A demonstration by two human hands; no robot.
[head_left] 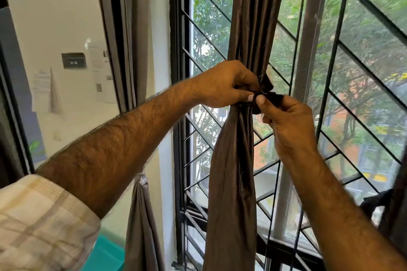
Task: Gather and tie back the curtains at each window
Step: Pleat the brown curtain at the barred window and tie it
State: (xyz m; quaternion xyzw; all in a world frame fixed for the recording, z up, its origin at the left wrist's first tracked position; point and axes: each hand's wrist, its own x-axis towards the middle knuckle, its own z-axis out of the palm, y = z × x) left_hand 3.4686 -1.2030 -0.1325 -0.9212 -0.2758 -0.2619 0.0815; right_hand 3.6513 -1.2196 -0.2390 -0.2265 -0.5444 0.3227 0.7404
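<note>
At window grille (204,35), both hands (222,86) pinching dark tie (265,89) around gathered curtain (233,160).

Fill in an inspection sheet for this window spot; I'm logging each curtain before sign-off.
Surface: nothing seen; work is at a barred window.
Job's things: brown curtain bunched; dark tie strip at its waist, knot unfinished.
Clutter: teal bin low at left.
Grippers: left hand and right hand both pinch the tie strip.
Cables: nothing seen.
Surroundings: grey curtain at left already tied; papers on the wall; trees outside.
</note>
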